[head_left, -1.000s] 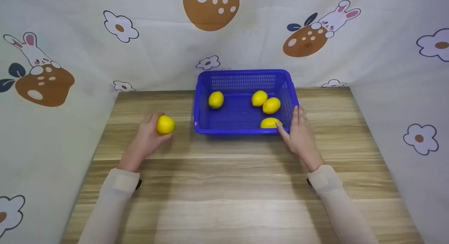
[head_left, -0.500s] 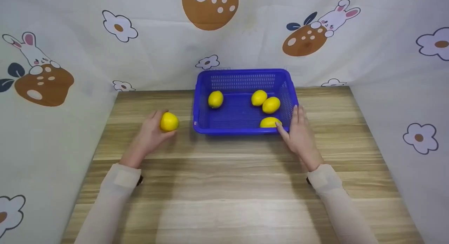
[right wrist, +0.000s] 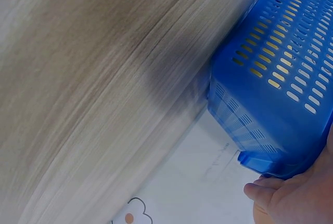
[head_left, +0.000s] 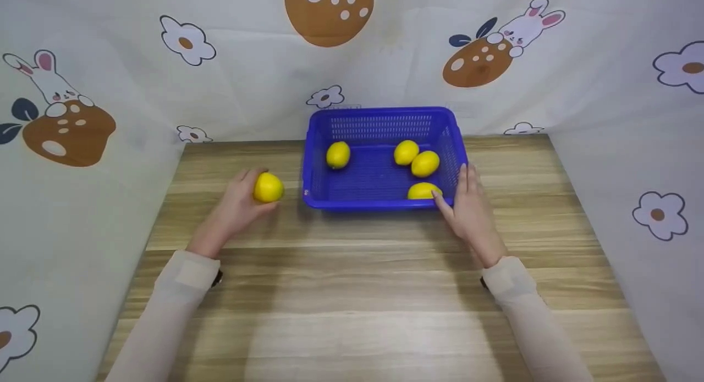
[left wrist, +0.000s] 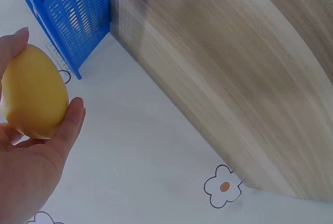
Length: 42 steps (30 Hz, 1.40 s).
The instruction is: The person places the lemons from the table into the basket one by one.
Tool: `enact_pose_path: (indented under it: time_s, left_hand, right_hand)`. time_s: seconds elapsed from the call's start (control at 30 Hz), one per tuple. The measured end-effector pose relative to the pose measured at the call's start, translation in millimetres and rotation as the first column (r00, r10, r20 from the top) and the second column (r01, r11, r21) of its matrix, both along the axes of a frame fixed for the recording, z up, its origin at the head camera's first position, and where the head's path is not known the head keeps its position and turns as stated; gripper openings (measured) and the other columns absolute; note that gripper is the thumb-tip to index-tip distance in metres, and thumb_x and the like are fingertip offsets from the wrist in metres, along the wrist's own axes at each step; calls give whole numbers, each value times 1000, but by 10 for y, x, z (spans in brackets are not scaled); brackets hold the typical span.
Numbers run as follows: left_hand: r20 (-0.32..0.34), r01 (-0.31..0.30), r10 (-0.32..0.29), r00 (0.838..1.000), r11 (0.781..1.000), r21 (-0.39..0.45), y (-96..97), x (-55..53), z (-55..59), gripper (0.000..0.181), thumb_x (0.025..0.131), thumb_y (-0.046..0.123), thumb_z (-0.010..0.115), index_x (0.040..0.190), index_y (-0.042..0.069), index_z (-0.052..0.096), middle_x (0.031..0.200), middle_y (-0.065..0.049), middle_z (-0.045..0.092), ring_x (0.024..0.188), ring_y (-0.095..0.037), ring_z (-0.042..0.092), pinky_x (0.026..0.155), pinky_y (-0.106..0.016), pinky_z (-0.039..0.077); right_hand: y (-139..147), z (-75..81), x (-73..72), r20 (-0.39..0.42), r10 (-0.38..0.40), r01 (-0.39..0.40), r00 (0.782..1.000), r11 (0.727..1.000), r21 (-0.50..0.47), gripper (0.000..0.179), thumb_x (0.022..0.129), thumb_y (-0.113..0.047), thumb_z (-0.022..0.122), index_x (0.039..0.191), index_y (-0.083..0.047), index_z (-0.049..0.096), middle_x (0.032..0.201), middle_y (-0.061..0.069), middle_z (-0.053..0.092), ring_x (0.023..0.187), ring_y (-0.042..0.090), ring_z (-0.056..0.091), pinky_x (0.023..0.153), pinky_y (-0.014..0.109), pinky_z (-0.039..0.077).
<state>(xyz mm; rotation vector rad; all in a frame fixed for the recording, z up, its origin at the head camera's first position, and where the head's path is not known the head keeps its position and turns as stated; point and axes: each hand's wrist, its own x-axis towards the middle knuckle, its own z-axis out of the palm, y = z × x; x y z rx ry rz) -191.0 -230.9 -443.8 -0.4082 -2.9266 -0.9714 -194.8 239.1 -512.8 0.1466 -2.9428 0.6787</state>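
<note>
A yellow lemon (head_left: 269,187) sits in my left hand (head_left: 236,206), gripped between the thumb and fingers, to the left of the blue basket (head_left: 363,205). The left wrist view shows the same lemon (left wrist: 36,91) up close, with fingertips on both sides. My right hand (head_left: 472,220) lies at the basket's front right corner. Its fingers stretch straight along the outer right side, and the thumb reaches over the front rim. Inside the basket, one lemon (head_left: 338,155) is at the left, two touching lemons (head_left: 406,153) are at the right, and another lemon (head_left: 423,191) is partly hidden behind the front rim.
The basket stands at the back of a wood-grain table (head_left: 352,294). A pale cloth (head_left: 247,90) printed with rabbits and flowers rises behind the table and along both sides.
My left hand has moved a little to the right and away from me with the lemon, closer to the basket. The right hand and the lemons in the basket stay in place.
</note>
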Motion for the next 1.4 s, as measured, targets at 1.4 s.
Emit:
enact_pose_path:
  time_s: [1.4]
  left_hand:
    - [-46,108,-107,993,993,37,302,-110,413,70,83,15,90,138,-9,54,129,-30,60,115,-45,60,100,-58,55]
  right_hand:
    - [7,9,-3,3,6,-6,1000,1000,17,94,108,-50,50,159,20,13,167,42,13,157,55,17,129,60,18]
